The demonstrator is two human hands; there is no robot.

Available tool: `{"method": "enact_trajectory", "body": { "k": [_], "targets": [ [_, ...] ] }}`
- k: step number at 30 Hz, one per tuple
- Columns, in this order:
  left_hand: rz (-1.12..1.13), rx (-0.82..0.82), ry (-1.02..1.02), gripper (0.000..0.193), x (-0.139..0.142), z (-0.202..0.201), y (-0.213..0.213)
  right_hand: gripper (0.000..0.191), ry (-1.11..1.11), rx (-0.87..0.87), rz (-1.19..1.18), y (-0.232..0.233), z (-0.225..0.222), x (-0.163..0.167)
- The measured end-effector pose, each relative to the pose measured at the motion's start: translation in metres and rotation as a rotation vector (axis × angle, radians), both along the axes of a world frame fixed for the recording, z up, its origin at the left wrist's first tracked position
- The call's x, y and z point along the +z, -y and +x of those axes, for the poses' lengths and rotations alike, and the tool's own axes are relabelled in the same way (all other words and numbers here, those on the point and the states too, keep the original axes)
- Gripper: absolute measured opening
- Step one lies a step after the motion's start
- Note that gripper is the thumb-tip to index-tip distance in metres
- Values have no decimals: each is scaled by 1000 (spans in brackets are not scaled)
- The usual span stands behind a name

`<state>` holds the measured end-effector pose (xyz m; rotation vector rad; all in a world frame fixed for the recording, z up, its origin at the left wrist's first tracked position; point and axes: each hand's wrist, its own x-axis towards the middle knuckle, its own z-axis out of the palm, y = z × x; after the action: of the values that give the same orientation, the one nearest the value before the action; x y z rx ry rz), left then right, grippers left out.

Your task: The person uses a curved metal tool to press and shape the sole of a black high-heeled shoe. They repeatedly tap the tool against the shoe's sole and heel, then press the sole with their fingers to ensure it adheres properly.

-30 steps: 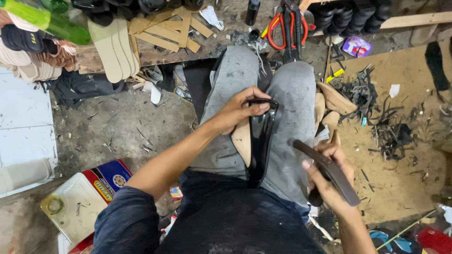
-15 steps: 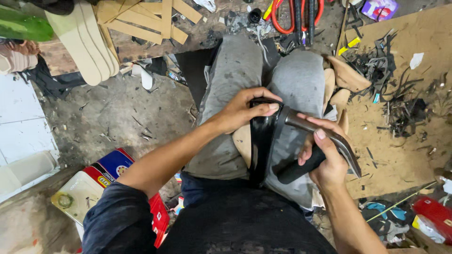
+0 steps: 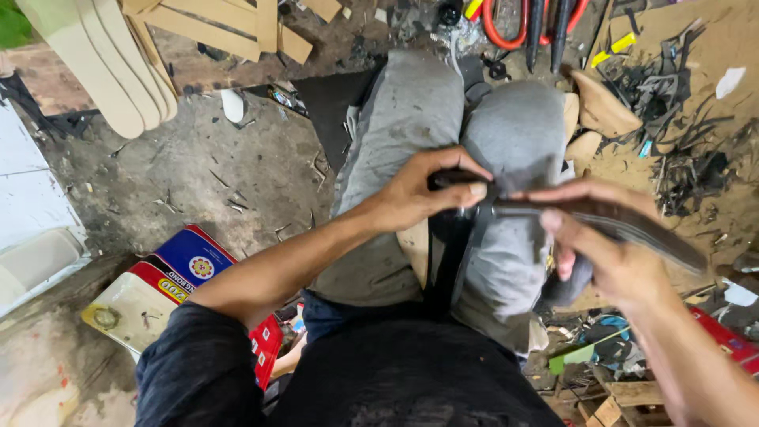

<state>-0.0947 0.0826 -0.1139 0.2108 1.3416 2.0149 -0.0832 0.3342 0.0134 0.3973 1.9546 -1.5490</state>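
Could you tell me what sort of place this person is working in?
Probably a small shoemaking workshop, worked from the floor: pale shoe soles are stacked at the top left, dark offcuts litter the cardboard, and red-handled shears lie by the knees.

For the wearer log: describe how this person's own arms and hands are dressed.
Both hands are bare: no gloves, rings or watch visible on the left hand or right hand. The left arm wears a dark sleeve pushed above the elbow; both forearms are uncovered.

The left hand (image 3: 411, 198) is pinching a dark upright strip (image 3: 452, 253) sitting between the grey-trousered knees (image 3: 411, 111), while the right hand (image 3: 609, 253), just to its right, is holding a long curved dark strap (image 3: 632, 225) against it. Red-handled scissors (image 3: 538, 24) are lying beyond the knees, pale flat soles (image 3: 103, 63) far left, a printed tin (image 3: 190, 261) under the left forearm.
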Motion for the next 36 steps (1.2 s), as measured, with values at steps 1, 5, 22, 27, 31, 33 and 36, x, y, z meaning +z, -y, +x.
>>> {"method": "enact_trajectory", "body": {
  "k": [1, 5, 22, 27, 31, 33, 36],
  "targets": [
    [8, 7, -4, 26, -3, -1, -1, 25, 0, -10, -34, -2, -5, -1],
    [-32, 40, -27, 25, -11, -16, -4, 25, -32, -56, -211, -5, -14, -15],
    [-78, 318, -816, 9, 184, -27, 7, 31, -509, -358, -1037, 28, 65, 10],
    [-144, 379, -781, 8, 181, -9, 0, 31, -481, -550, -1063, 51, 93, 9],
    [-222, 355, -926, 8, 176, 1, 1, 27, -671, -309, -676, 21, 97, 21],
    [-238, 359, -926, 11, 177, 3, 0, 24, -728, -141, -503, 1, 88, 27],
    [-231, 347, -913, 10, 179, 2, 0, 21, -703, -17, -428, -14, 75, 34]
  ]
}}
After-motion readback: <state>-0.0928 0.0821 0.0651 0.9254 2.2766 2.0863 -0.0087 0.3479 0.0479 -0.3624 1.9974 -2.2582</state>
